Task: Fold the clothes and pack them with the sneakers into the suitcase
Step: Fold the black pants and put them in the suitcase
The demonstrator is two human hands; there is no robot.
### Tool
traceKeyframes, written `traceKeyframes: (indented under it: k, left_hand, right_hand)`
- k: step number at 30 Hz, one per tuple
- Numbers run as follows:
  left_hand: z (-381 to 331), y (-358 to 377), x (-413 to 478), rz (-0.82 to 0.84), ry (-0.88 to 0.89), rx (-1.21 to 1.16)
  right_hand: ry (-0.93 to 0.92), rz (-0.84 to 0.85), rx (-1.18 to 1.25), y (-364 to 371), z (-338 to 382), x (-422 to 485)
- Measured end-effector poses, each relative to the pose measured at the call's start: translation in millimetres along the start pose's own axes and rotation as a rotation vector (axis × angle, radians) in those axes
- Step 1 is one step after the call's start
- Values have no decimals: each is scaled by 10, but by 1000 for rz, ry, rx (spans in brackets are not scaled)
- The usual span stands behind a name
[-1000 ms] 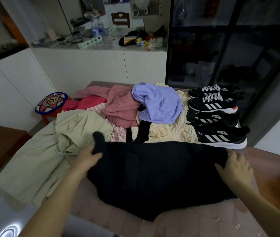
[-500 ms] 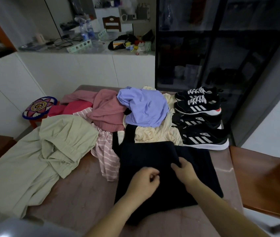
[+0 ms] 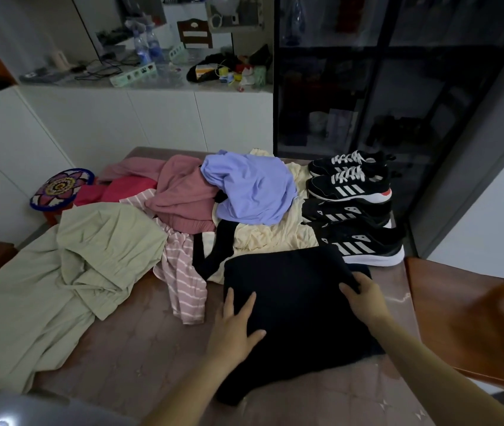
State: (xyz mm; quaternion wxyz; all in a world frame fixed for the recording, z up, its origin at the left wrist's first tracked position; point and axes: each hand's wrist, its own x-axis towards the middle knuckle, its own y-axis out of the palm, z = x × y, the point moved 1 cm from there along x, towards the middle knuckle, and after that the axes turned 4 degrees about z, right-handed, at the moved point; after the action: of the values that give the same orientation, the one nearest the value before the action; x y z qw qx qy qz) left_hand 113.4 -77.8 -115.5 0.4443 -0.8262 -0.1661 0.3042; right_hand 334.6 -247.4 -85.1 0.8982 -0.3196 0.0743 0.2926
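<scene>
Dark navy folded cloth garment (image 3: 293,312) lies flat on the near right part of the glossy brownish-pink tabletop (image 3: 140,358), roughly rectangular, its lower edge close to the table's front. Left hand (image 3: 234,325) rests palm-down on the garment's left edge, fingers straight and spread, gripping nothing. Right hand (image 3: 364,298) sits on the upper right part of the same garment, fingers curled down into the fabric and pinching a fold near its far right corner. Just past that corner, four black sneakers with white stripes (image 3: 355,216) stand in a row along the table's right side, toes pointing left. Can't tell if the nearest one touches the garment. Behind the garment is a heap of unfolded clothes. A crumpled cream garment (image 3: 275,238) is just beyond it, with a lavender garment (image 3: 253,189) on top. A dusty pink garment (image 3: 183,195) lies left of that, and a pink-and-white striped garment (image 3: 183,272) trails toward the near side. A large pale green garment (image 3: 84,262) spreads over the table's left side. A brown wooden chair (image 3: 466,318) stands right of the table. A round floral-patterned stool (image 3: 60,187) stands at the far left. A white counter (image 3: 152,96) cluttered with bottles and cables runs along the back, beside a dark glass-front cabinet (image 3: 383,87).
</scene>
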Motion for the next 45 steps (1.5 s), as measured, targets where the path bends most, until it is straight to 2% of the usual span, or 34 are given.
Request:
traceKeyframes:
  k: [5, 8, 11, 12, 15, 19, 24, 26, 28, 30, 33, 35, 38, 40, 42, 45]
  left_hand:
    - [-56, -1, 22, 27, -37, -50]
    - [-33, -40, 40, -1, -89, -119]
    - [-23, -48, 49, -21, -93, -153]
    - [-8, -47, 55, -36, -93, -171]
    - [60, -39, 67, -51, -124, -244]
    - [44, -59, 71, -105, -93, -222]
    - [135, -267, 182, -246, -2, -194]
    - [213, -363, 208, -261, -13, -145]
    - [242, -372, 182, -247, -79, -21]
    - [159, -301, 100, -219, -86, 98]
    - [-181, -101, -85, -92, 80, 166]
    - [-475, 52, -240, 64, 196, 169]
    - [-814, 277, -400, 267, 273, 195]
    - [-910, 379, -408, 285, 290, 225]
    - [-928, 420, -390, 243, 293, 221]
    - [-896, 421, -382, 211, 329, 211]
  right_hand:
    - [28, 60, -337, -18, -188, -1]
    - [15, -19, -331, -54, -171, -33]
    - [63, -101, -459, -94, -288, -67]
    - [103, -100, -438, -98, -341, -64]
    - [232, -46, -158, -101, -445, 1]
    - [343, 87, 53, -123, -410, -9]
    - [262, 174, 262, -70, -364, -248]
    - [259, 231, 273, -10, -345, -415]
    - [251, 273, 169, 57, -405, -490]
    - [214, 203, 63, 76, -455, -475]
    - [231, 54, 225, 50, -406, -371]
    - [258, 61, 336, 66, -378, -275]
    - [225, 32, 158, 70, -318, -274]
    - [123, -84, -152, 31, -296, -285]
    - [16, -83, -350, 19, -253, -273]
    - [132, 22, -295, 57, -217, -181]
